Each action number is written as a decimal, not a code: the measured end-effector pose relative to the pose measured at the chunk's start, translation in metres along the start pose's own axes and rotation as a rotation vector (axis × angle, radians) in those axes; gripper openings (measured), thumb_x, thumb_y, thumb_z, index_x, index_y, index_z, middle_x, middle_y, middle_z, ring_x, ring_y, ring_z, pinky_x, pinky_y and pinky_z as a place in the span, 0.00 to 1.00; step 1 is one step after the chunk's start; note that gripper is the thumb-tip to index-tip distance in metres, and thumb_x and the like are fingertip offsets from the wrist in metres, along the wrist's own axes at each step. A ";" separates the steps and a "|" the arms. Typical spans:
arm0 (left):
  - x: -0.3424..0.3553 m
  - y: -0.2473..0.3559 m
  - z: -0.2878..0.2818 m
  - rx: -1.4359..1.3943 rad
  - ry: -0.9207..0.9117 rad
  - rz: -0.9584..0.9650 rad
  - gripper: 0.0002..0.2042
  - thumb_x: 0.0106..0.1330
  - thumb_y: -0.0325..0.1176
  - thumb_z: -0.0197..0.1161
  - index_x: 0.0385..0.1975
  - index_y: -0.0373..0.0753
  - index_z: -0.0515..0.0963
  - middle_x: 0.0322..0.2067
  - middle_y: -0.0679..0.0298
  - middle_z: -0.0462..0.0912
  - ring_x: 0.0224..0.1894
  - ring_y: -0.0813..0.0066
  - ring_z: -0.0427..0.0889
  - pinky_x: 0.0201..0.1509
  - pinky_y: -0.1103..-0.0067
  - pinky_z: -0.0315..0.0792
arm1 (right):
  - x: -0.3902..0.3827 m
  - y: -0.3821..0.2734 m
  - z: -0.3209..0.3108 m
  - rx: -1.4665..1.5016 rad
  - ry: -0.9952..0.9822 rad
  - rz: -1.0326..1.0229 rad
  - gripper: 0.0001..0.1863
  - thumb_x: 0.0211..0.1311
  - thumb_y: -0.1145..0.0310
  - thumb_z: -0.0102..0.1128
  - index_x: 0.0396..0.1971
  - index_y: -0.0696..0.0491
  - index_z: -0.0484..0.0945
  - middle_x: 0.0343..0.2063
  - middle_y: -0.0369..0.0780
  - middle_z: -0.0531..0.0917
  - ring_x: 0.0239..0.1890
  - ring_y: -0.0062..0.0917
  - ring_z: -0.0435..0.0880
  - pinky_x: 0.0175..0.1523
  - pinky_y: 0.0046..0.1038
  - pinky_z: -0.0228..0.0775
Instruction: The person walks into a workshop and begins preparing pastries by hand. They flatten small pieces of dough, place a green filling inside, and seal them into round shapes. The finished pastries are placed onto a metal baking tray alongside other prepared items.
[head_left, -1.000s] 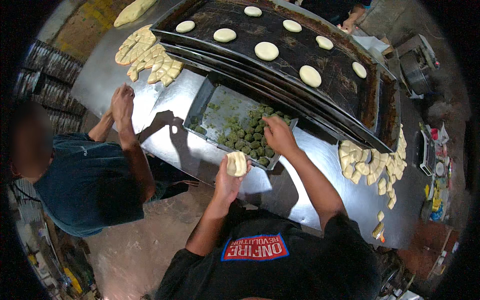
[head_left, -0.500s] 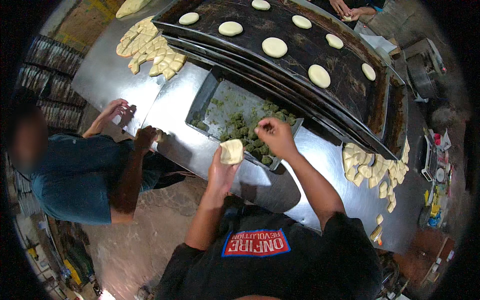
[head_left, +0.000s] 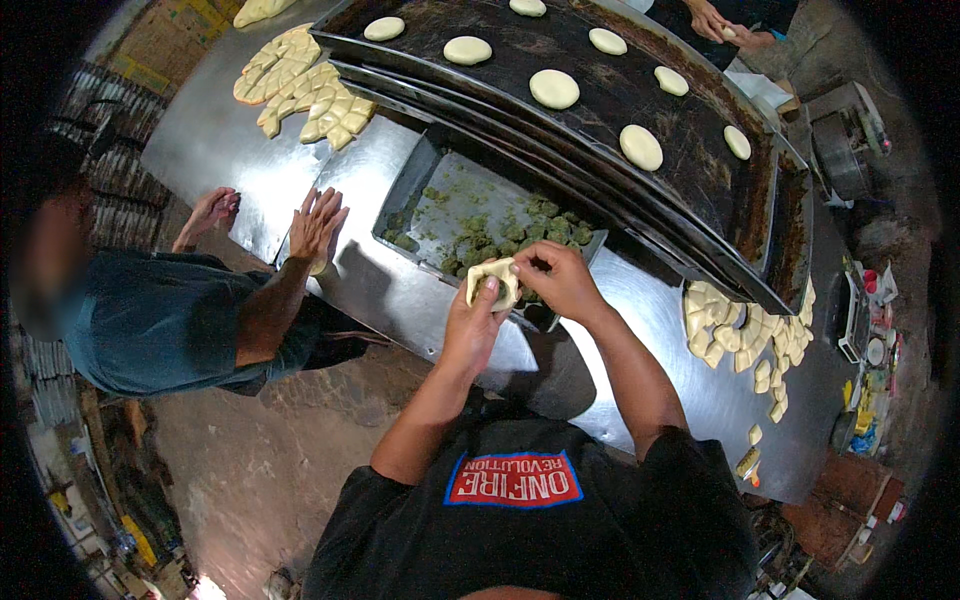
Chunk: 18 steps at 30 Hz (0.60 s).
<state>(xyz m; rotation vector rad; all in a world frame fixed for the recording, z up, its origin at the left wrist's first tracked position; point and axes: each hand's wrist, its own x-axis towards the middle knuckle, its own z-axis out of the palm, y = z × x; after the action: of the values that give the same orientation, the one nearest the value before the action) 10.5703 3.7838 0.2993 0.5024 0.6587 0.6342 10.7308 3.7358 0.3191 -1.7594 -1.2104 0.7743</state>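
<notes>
Across the middle of the frame stretches a steel counter [head_left: 720, 420], bearing everything at work. On its upper part stands a stack of dark baking trays [head_left: 690, 130]; pale dough discs [head_left: 554, 89] lie well apart on the topmost, probably so that they do not stick together. At the left of the frame, a co-worker in a dark teal shirt [head_left: 170, 320] has both hands at the counter. Another person's hands [head_left: 710, 20] show at the upper right edge.

Below the trays sits a metal bin [head_left: 480, 180], likely set so near for easy reach; green lumps [head_left: 540, 225] gather toward its right side. Scored dough [head_left: 315, 100] lies at the upper left and loose dough pieces [head_left: 740, 335] at the right, both out at the sides, seemingly to leave working room between.

Near the centre, over the bin's near edge, the wearer's left hand [head_left: 478, 315] holds a dough round [head_left: 495, 275], its fingers curled beneath and thumb over the front, apparently cupping it to keep its hollow open. The right hand [head_left: 560, 275] has thumb and forefinger drawn together on the round's right edge, seemingly steadying it. Smallest, a dark green patch shows inside the hollow.
</notes>
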 end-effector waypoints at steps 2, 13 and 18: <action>0.005 -0.006 0.003 -0.058 0.097 0.048 0.16 0.73 0.35 0.51 0.57 0.37 0.67 0.52 0.58 0.74 0.55 0.69 0.74 0.59 0.71 0.70 | 0.001 -0.006 0.007 -0.053 0.027 -0.091 0.10 0.56 0.67 0.63 0.34 0.57 0.80 0.32 0.43 0.80 0.30 0.35 0.81 0.36 0.31 0.73; -0.002 0.021 0.009 0.290 -0.239 -0.295 0.25 0.73 0.53 0.46 0.58 0.40 0.67 0.51 0.62 0.75 0.52 0.73 0.74 0.58 0.73 0.68 | -0.046 -0.013 -0.002 -0.275 0.097 -0.526 0.10 0.55 0.72 0.62 0.37 0.56 0.77 0.34 0.43 0.78 0.39 0.39 0.79 0.47 0.37 0.73; -0.019 0.024 0.032 0.228 -0.411 0.054 0.19 0.71 0.38 0.55 0.57 0.34 0.68 0.59 0.52 0.71 0.58 0.68 0.73 0.62 0.72 0.67 | -0.070 -0.059 -0.027 -0.029 0.274 -0.306 0.18 0.49 0.76 0.68 0.43 0.57 0.76 0.35 0.43 0.77 0.39 0.34 0.79 0.45 0.32 0.72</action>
<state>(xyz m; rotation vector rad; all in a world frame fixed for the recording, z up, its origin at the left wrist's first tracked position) 10.5711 3.7808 0.3435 0.8386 0.3280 0.4871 10.7046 3.6733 0.3861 -1.5911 -1.2660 0.3274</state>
